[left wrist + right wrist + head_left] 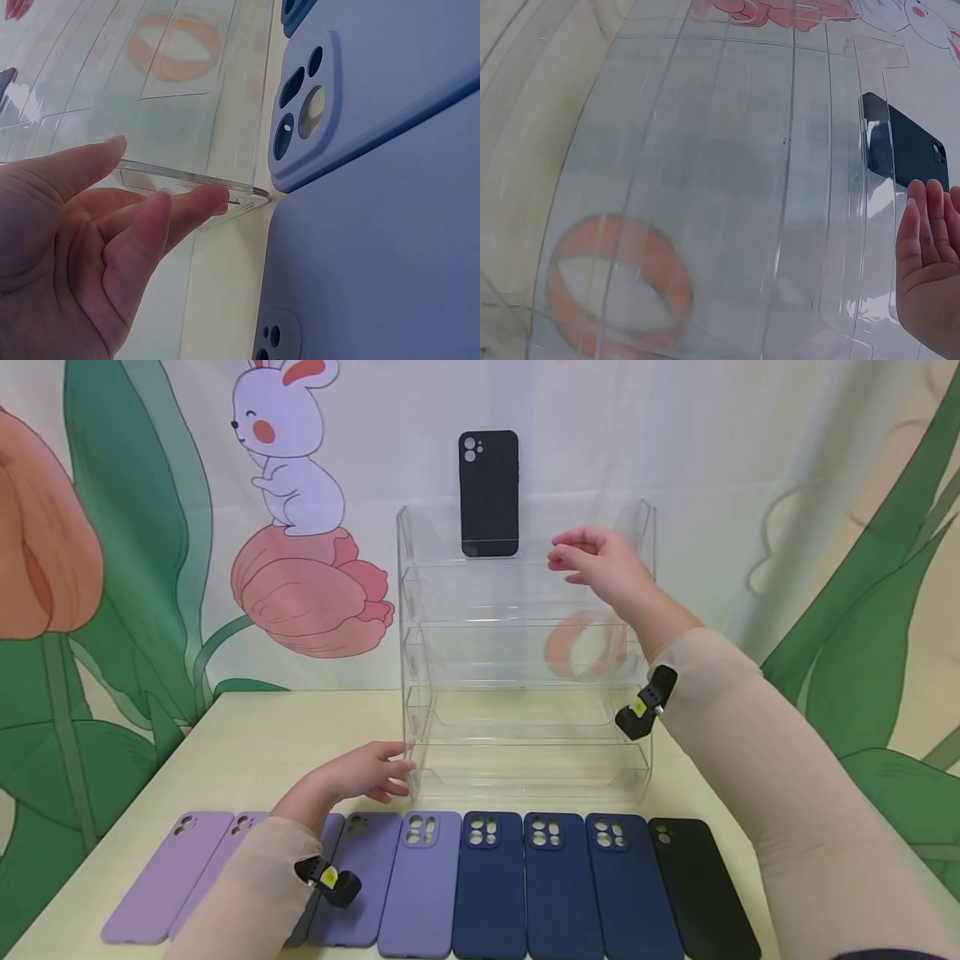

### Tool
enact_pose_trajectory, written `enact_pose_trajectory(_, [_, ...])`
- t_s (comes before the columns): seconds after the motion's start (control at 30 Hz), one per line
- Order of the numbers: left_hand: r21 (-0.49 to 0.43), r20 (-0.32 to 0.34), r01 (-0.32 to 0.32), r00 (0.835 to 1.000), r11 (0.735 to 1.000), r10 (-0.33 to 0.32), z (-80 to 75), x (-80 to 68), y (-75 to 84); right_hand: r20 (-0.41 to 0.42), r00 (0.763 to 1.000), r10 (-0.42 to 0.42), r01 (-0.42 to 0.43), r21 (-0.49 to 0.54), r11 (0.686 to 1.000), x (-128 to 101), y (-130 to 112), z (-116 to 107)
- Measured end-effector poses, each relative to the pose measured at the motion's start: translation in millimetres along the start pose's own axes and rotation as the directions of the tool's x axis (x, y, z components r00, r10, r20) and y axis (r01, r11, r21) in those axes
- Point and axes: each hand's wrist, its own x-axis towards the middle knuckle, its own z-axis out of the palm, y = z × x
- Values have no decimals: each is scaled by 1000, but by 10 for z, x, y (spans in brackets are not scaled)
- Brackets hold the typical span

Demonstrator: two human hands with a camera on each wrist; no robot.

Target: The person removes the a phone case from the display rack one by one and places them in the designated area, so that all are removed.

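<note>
A clear acrylic tiered rack (525, 643) stands on the pale table (247, 743). One black phone case (489, 493) stands upright in its top tier, also visible in the right wrist view (904, 150). My right hand (596, 560) hovers open just right of that case, holding nothing; its fingers (922, 240) are straight. My left hand (360, 772) rests open against the rack's lower left corner (247, 195), fingertips (202, 202) touching the edge. A row of phone cases lies along the near table edge: lilac (165, 877), lavender (416, 885), navy (558, 885), black (701, 885).
A printed backdrop with a rabbit (288, 452) and tulips hangs right behind the rack. An orange ring shape (585, 647) shows through the rack's middle tier. Bare tabletop lies left of the rack.
</note>
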Motion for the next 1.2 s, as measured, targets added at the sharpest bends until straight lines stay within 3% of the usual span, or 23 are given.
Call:
enact_pose_trajectory(0.8, [1,-8,-20,1000,1000,20,13,42,-53,-48,999,-15,16,9,1000,528,-161,211])
enact_pose_trajectory(1.03, [-7,-5,-26,1000,1000,26,42,40,-32,-50,996,78,-83,-107,991,638,-215,328])
enact_pose_trajectory(1.2, [-4,-24,-12,1000,1000,12,58,35,-13,-105,988,113,-128,-154,980,694,-260,437])
